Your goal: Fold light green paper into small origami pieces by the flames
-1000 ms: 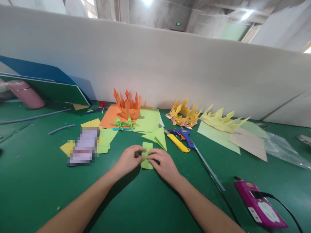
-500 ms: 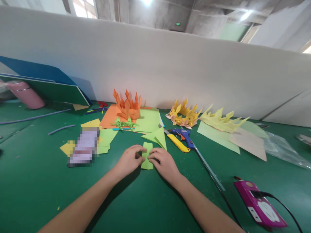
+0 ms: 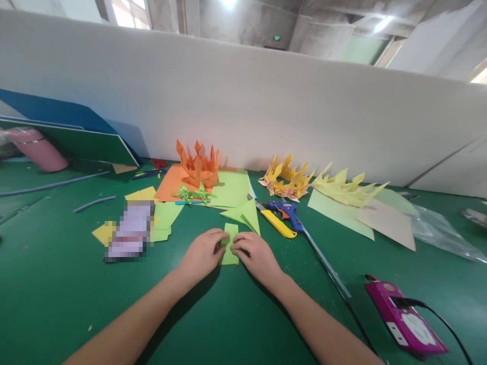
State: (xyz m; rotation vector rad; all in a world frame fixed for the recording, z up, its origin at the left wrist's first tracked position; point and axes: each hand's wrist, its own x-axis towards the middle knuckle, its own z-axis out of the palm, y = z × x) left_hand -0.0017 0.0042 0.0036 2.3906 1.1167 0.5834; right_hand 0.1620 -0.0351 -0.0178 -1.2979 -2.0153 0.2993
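Note:
A narrow folded strip of light green paper [image 3: 230, 253] lies on the green table mat [image 3: 57, 294] in front of me. My left hand [image 3: 201, 253] pinches its left edge with curled fingers. From the other side my right hand [image 3: 255, 256] presses on the strip's right edge, fingers bent and closed on the paper. The fingertips of both hands nearly meet over the strip's middle. Just behind it lies a folded light green paper triangle [image 3: 243, 215].
A yellow utility knife [image 3: 277, 223], a blue glue gun [image 3: 288, 212] and a long metal ruler [image 3: 327, 266] lie to the right. Orange [image 3: 198, 167], yellow-pink [image 3: 287, 180] and pale yellow [image 3: 346, 188] paper crowns stand by the white wall. Loose coloured sheets lie around; a magenta device [image 3: 403, 317] sits at right.
Almost nothing has changed. Both hands stay on the green strip, with only small shifts of the fingertips along it.

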